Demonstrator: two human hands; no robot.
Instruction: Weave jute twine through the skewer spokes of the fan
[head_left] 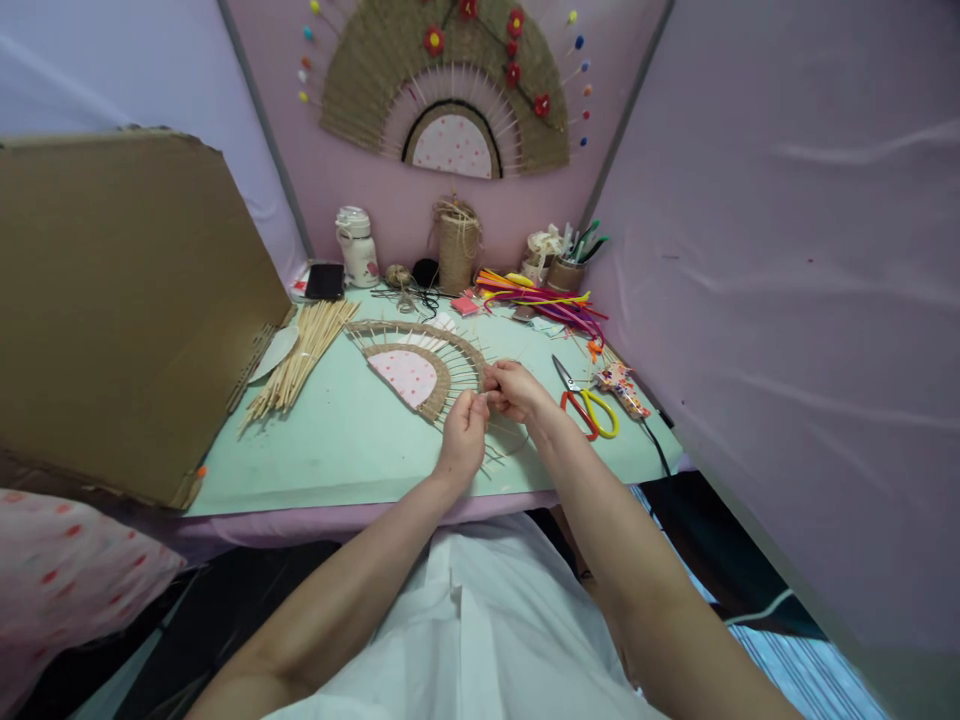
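A half-round fan frame (417,362) lies on the pale green table (337,440): a pink dotted centre, a jute band round it and thin wooden sticks fanning outward. My left hand (463,437) and my right hand (512,390) meet at its right edge. Both are closed in a pinch over the stick ends, apparently on a thin jute string that I can barely make out. The fingertips of the two hands nearly touch.
A bundle of loose sticks (304,355) lies left of the fan. Red-and-yellow scissors (589,405) lie to the right. Coloured pipe cleaners (540,295), a twine spool (457,250), a white jar (356,245) stand at the back. A big cardboard sheet (112,300) leans at left.
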